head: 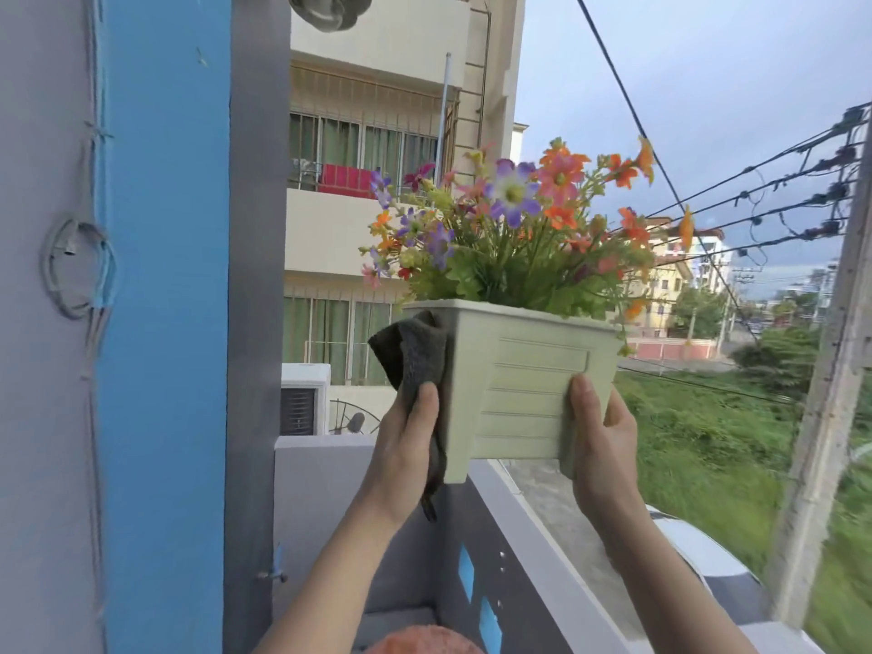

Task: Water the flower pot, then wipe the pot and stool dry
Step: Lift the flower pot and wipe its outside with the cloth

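Above the balcony wall point(542, 535), the pale green flower pot point(528, 384) is held aloft, clear of the wall's top edge. The left hand point(406, 441) pins a dark grey cloth point(417, 351) against the pot's left face. The right hand point(601, 427) grips the opposite lower corner.

Step judged: drying the pot. Wipe rim to base and keep the right grip firm. There is an open drop beyond the wall, so bring the pot inboard of the wall before turning it.

Apartment balcony: parapet wall point(533, 521), neighbouring flats point(377, 134).

In the pot point(528, 370), flowers point(509, 219); against its left side, the cloth point(417, 356); below, the balcony wall point(509, 573).
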A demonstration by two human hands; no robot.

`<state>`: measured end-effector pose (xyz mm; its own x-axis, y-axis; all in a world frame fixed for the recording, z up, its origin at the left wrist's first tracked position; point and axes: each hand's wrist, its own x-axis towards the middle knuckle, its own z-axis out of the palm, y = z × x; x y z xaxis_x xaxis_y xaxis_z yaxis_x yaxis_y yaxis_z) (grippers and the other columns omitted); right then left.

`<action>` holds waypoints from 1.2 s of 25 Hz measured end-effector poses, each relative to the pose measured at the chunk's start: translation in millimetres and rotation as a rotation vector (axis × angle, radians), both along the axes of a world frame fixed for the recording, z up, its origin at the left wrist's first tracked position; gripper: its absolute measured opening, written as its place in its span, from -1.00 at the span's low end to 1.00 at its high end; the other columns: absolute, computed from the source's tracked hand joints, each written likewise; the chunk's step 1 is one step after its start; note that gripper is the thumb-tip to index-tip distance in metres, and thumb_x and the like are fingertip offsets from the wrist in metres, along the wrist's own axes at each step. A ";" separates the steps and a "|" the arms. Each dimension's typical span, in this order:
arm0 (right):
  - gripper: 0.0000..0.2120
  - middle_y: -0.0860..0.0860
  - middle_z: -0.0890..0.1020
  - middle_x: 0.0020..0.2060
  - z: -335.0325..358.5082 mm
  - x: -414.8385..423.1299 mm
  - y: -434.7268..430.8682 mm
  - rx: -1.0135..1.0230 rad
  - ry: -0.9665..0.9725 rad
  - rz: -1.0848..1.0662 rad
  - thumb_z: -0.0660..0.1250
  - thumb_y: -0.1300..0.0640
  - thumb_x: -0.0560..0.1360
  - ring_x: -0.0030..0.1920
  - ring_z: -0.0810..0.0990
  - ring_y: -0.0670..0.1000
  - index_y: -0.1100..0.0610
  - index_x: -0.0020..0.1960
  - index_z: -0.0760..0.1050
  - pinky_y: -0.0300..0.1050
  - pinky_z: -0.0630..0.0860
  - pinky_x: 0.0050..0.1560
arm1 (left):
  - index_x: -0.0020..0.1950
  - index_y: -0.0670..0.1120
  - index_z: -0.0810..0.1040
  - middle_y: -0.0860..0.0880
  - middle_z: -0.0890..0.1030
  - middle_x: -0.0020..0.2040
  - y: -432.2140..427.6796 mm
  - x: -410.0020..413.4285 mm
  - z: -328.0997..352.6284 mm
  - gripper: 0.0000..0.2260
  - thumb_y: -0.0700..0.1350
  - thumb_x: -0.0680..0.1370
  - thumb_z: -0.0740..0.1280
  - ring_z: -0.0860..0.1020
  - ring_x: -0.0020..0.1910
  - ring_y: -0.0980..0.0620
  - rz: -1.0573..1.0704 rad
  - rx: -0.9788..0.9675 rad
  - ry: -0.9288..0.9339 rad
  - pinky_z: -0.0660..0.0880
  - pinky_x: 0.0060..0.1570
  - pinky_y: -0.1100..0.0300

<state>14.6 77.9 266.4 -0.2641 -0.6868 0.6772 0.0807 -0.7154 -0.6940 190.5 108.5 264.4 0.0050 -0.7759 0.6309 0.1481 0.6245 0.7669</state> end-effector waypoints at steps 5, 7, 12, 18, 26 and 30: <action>-0.40 0.03 0.71 -0.07 -2.4 -7.0 0.7 0.009 0.052 0.088 0.39 -0.45 0.19 0.01 0.64 0.09 0.01 -0.03 0.62 0.12 0.55 0.08 | 0.32 0.22 0.39 0.12 0.54 0.23 -25.0 15.6 21.6 -0.69 0.13 0.59 0.13 0.47 0.26 0.10 0.208 0.040 0.069 0.35 0.32 0.09; -0.44 -0.02 0.71 -0.12 -3.8 -6.9 1.8 0.007 0.065 0.079 0.39 -0.43 0.21 -0.04 0.65 0.01 0.00 -0.06 0.61 0.02 0.57 0.02 | 0.17 0.35 0.44 0.13 0.56 0.19 -32.4 19.3 29.9 -0.79 0.12 0.60 0.12 0.49 0.24 0.07 0.222 0.088 0.170 0.38 0.29 0.04; -0.61 -0.18 0.71 -0.21 -3.6 1.7 4.5 0.021 0.069 -0.010 0.28 -0.29 0.29 -0.12 0.64 -0.11 -0.03 -0.09 0.58 -0.14 0.56 -0.06 | 0.13 0.26 0.46 0.34 0.57 0.01 -3.3 2.8 33.1 -0.83 0.11 0.60 0.12 0.49 0.07 0.36 0.372 -0.089 0.114 0.36 0.03 0.45; -0.37 0.04 0.71 -0.07 -7.9 2.9 7.2 0.051 -0.038 0.111 0.41 -0.45 0.16 0.03 0.64 0.14 0.03 -0.04 0.61 0.25 0.52 0.13 | 0.43 -0.04 0.37 0.01 0.53 0.30 -0.9 12.2 27.3 -0.49 0.15 0.52 0.14 0.43 0.30 0.14 0.388 -0.227 -0.066 0.35 0.28 0.25; -0.29 0.07 0.71 -0.06 3.4 -2.8 3.6 0.100 -0.076 0.257 0.48 -0.41 0.11 0.01 0.63 0.13 0.10 0.02 0.59 0.16 0.55 0.06 | 0.24 0.04 0.53 -0.03 0.63 0.18 -11.5 32.1 10.2 -0.50 0.28 0.41 0.32 0.57 0.17 0.00 -0.132 0.304 0.238 0.46 0.21 -0.03; -0.34 0.05 0.71 -0.02 5.0 -11.9 -4.1 0.165 0.037 0.262 0.40 -0.49 0.11 0.01 0.66 0.12 -0.03 -0.01 0.65 0.36 0.45 0.17 | 0.07 -0.01 0.55 0.13 0.70 -0.07 5.6 32.7 -1.0 -0.73 -0.04 0.41 0.47 0.64 -0.02 0.11 0.007 0.163 0.142 0.53 0.05 0.19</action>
